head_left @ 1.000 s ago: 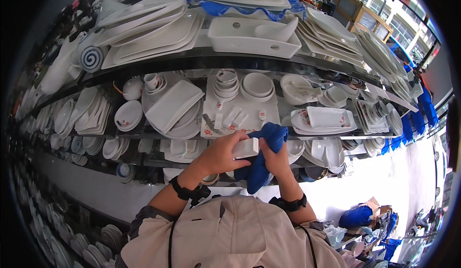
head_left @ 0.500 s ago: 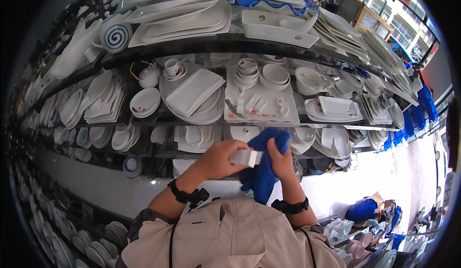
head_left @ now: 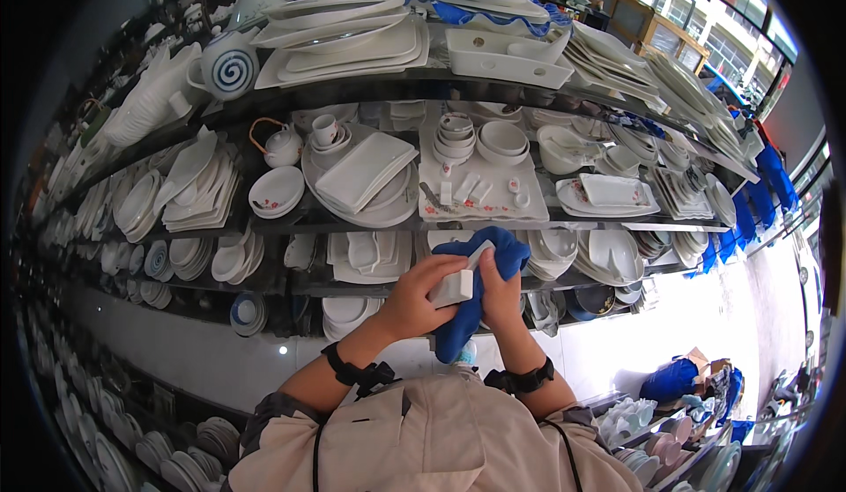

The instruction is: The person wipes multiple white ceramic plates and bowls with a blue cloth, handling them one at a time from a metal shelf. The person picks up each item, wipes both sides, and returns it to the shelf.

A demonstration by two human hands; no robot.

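Observation:
My left hand is closed around a small white block-shaped ceramic piece, its thumb side toward the shelves. My right hand grips a blue cloth, thumb up, and presses it against the far end of the piece. The cloth bunches above the right hand and hangs down between both hands. Part of the piece is hidden by fingers and cloth, so its exact kind cannot be made out. Both hands are in front of the lower shelf, close together over my chest.
Ahead stand dark shelves stacked with white plates, bowls and dishes. A teapot with a blue spiral sits upper left, a flower-patterned tray mid-shelf. Stacked dishes lie behind me at lower left; a blue bundle is on the floor at right.
The white piece has tilted, its far end now slanting up beside my right thumb. My right hand and the cloth have drawn slightly left, closer to my left hand. The view has shifted a little.

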